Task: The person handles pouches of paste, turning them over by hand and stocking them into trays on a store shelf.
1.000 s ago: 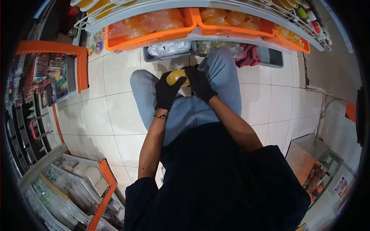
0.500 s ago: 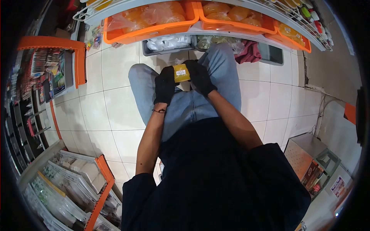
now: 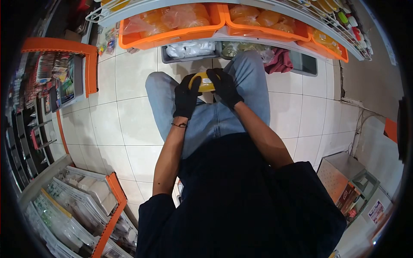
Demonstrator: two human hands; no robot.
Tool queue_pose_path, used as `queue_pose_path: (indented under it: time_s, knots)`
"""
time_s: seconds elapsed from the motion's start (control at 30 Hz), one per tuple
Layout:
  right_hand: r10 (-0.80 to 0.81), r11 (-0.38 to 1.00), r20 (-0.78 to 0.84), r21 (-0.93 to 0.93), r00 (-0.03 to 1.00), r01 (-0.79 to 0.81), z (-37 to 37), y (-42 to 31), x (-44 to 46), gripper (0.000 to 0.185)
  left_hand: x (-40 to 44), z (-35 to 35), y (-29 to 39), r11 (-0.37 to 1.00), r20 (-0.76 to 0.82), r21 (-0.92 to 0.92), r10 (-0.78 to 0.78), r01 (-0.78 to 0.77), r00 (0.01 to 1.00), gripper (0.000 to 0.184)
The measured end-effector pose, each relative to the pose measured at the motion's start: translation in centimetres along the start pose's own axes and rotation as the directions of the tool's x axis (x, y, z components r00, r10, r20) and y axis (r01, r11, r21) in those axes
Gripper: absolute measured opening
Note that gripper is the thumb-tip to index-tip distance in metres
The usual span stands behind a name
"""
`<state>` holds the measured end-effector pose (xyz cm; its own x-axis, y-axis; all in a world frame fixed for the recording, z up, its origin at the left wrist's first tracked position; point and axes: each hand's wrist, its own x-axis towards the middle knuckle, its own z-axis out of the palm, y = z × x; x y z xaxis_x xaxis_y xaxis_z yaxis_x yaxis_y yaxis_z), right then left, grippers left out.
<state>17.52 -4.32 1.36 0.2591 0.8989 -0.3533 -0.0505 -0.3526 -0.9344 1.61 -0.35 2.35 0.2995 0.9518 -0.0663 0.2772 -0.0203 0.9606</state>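
Between my gloved hands is a yellow packet (image 3: 208, 87) with a small white label on its upper face. My left hand (image 3: 185, 98), in a black glove, is closed on the packet's left side, its thumb lying over the top. The right side is gripped by my right hand (image 3: 224, 89), also in a black glove, with its thumb across the packet near the label. A bit of clear plastic shows just beyond the packet. The fingers underneath are hidden. Both hands are above my lap, between the jeans-clad knees (image 3: 161, 92).
Ahead, orange bins (image 3: 174, 34) on a shelf hold bagged orange-yellow goods. Below them, a grey bin (image 3: 189, 58) holds white bags, beside greenish bags and a maroon cloth (image 3: 280, 61). Shelving with an orange frame (image 3: 91, 71) stands left; a metal box (image 3: 342, 165) is at right.
The packet has tilted, so its label looks narrower and its face rounder. My left thumb has come over the top. The whole view has shifted slightly.
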Motion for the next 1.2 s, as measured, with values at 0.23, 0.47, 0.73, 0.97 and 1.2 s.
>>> queue_pose_path:
  time_s: [0.23, 0.47, 0.73, 0.97, 1.2]
  knots:
    - [-0.309, 0.940, 0.005, -0.155, 0.951, 0.306, -0.9, 3.2, 1.6, 0.029, 0.6, 0.7, -2.1, 0.997, 0.044, -0.060, 0.049, -0.047, 0.998, 0.047]
    - [-0.324, 0.940, 0.088, -0.076, 0.942, 0.331, -0.1, 2.0, 0.6, 0.031, 0.4, 0.2, -2.1, 0.966, 0.182, -0.256, -0.001, 0.048, 0.983, 0.051]
    - [-0.383, 0.900, 0.027, -0.214, 0.923, 0.379, -0.6, 4.0, 2.2, 0.023, 0.6, 0.3, -1.5, 0.934, 0.224, -0.336, -0.047, 0.122, 0.973, 0.051]
    - [-0.385, 0.903, 0.150, -0.144, 0.910, 0.406, -0.9, 3.4, 1.5, 0.027, 0.5, 0.6, -1.7, 0.827, 0.170, -0.507, -0.179, 0.242, 0.969, 0.039]
    - [-0.225, 0.969, 0.130, -0.079, 0.966, 0.236, 0.1, 0.7, 0.3, 0.025, -0.1, 0.4, -1.5, 0.908, 0.001, -0.379, -0.193, 0.179, 0.981, 0.024]
